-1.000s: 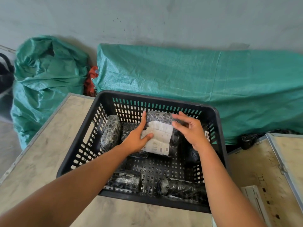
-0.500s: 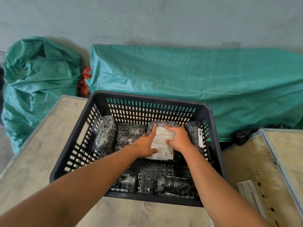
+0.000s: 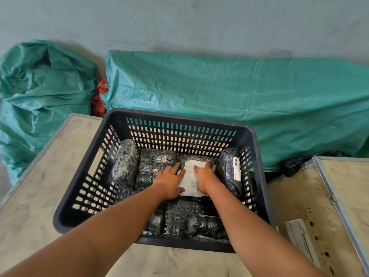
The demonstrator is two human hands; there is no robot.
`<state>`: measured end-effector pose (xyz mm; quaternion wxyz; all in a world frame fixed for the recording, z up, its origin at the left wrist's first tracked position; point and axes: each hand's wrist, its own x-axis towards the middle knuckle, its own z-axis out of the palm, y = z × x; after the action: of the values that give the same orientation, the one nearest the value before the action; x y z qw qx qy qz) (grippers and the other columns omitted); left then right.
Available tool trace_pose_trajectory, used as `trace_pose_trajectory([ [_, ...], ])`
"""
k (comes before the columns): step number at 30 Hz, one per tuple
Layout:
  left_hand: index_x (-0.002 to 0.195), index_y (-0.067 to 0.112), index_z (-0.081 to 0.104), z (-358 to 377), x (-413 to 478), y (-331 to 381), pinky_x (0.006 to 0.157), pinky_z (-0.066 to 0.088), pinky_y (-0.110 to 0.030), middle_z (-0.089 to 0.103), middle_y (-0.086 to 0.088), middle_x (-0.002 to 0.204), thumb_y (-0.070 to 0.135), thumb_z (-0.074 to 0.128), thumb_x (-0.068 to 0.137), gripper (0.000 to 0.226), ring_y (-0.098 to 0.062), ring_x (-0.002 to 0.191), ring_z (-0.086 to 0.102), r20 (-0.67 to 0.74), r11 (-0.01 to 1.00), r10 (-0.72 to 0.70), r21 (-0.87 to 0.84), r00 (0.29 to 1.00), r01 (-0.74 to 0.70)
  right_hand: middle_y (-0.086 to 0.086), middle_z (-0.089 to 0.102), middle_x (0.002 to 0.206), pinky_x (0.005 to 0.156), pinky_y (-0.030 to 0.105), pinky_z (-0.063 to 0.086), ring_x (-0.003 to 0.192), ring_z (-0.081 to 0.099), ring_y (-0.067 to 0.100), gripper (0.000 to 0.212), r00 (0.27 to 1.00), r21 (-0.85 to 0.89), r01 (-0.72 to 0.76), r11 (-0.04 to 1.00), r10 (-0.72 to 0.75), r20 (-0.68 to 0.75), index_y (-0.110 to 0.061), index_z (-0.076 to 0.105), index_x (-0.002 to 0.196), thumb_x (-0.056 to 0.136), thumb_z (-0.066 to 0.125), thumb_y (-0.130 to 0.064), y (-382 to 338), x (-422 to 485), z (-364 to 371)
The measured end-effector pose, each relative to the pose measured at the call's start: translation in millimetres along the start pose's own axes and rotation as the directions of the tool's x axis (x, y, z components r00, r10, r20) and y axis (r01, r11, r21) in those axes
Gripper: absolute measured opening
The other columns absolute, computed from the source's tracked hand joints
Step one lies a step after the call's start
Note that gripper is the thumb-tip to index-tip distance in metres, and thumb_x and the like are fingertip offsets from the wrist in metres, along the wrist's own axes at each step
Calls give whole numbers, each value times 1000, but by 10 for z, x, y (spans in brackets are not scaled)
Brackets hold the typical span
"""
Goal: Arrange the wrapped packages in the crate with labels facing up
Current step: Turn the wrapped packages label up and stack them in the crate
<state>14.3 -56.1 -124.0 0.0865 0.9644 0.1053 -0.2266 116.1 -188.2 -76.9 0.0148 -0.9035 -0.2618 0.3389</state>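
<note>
A dark slotted plastic crate [image 3: 180,118] stands on a pale table. In its back row lie black shiny wrapped packages: one at the left [image 3: 125,162], a second beside it [image 3: 154,165], and a labelled package [image 3: 190,176] with its white label facing up. My left hand [image 3: 169,183] and my right hand [image 3: 205,179] lie on the labelled package and hold its two sides. A fourth package [image 3: 229,172] leans on the right wall with its label turned sideways. Near the front wall lie two more packages [image 3: 155,222] [image 3: 205,224], partly hidden by my forearms.
Green woven tarp covers a long heap [image 3: 239,100] behind the crate, and a green sack [image 3: 40,86] stands at the left. A red cloth [image 3: 99,96] shows between them. The pale table [image 3: 46,186] has a metal edge. At the right lies a second case [image 3: 319,206] with a white strip [image 3: 301,238].
Both hands have lowered the labelled package from above the crate into the back row, between the second package and the right one. The view has shifted slightly.
</note>
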Motion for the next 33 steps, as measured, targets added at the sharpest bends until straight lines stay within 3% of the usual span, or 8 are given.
trace_pose_trajectory([
  [3, 162, 28, 7, -1, 2, -21, 118, 22, -58, 3, -5, 171, 58, 50, 96, 84, -34, 150, 16, 1, 1000, 8, -4, 1000, -8, 16, 39, 159, 105, 47, 51, 113, 65, 20, 67, 980, 188, 131, 973, -98, -171, -20, 41, 155, 95, 69, -8, 21, -159, -233],
  [5, 162, 29, 6, 2, 9, -44, 118, 23, -57, 3, -4, 171, 60, 49, 96, 85, -33, 150, 17, 2, 1000, 15, -3, 1000, -15, 4, 67, 129, 83, 39, 62, 66, 61, 3, 53, 912, 257, 242, 936, -129, -390, -22, 55, 146, 95, 70, -21, 50, -353, -501],
  [8, 163, 29, 5, 15, 5, -59, 118, 23, -57, 3, -3, 171, 61, 47, 96, 85, -32, 149, 17, 3, 1000, 21, 2, 1000, -21, 3, 62, 142, 97, 44, 54, 116, 66, 20, 48, 783, 142, 195, 971, -66, -619, -29, 61, 139, 93, 72, -37, 212, -612, -756],
  [12, 163, 29, 5, 13, -7, -51, 118, 23, -59, 2, -4, 171, 60, 47, 96, 85, -34, 150, 16, 7, 1000, 16, -9, 1000, -16, 21, 26, 164, 117, 54, 29, 152, 20, 40, 72, 866, 222, 18, 975, 96, -491, -30, 43, 154, 90, 75, -38, 429, -861, -648],
  [21, 163, 31, 7, 13, -22, -89, 119, 20, -58, 0, -1, 171, 59, 50, 96, 84, -32, 151, 14, 11, 998, 30, -58, 1000, -29, 9, 38, 161, 121, 40, 29, 147, 36, 30, 79, 960, 523, 113, 845, 43, -277, -44, 35, 156, 89, 77, -33, 484, -820, -280],
  [27, 162, 23, 14, -84, -101, 6, 118, 21, -59, 8, -13, 169, 51, 54, 96, 82, -38, 150, 18, 39, 994, 88, 56, 995, -90, 1, 48, 156, 101, 14, 37, 134, 53, 17, 76, 937, 542, 188, 819, 15, -348, -37, 39, 156, 92, 73, -15, 499, -780, -275],
  [30, 160, 21, 21, -308, -195, 110, 118, 31, -52, 28, -10, 165, 55, 55, 96, 81, -33, 147, 32, -43, 976, 193, -89, 980, -197, -2, 51, 154, 82, 11, 46, 110, 64, 13, 73, 931, 574, 197, 795, 33, -365, -34, 44, 153, 90, 74, -12, 536, -839, -355],
  [33, 162, 17, 15, -612, -351, 229, 121, 29, -42, 28, -6, 166, 63, 58, 91, 95, -23, 150, 29, -168, 892, 321, -278, 932, -357, -4, 52, 153, 95, 18, 38, 132, 55, 15, 71, 907, 595, 229, 770, 53, -418, -34, 48, 151, 88, 77, -17, 580, -964, -451],
])
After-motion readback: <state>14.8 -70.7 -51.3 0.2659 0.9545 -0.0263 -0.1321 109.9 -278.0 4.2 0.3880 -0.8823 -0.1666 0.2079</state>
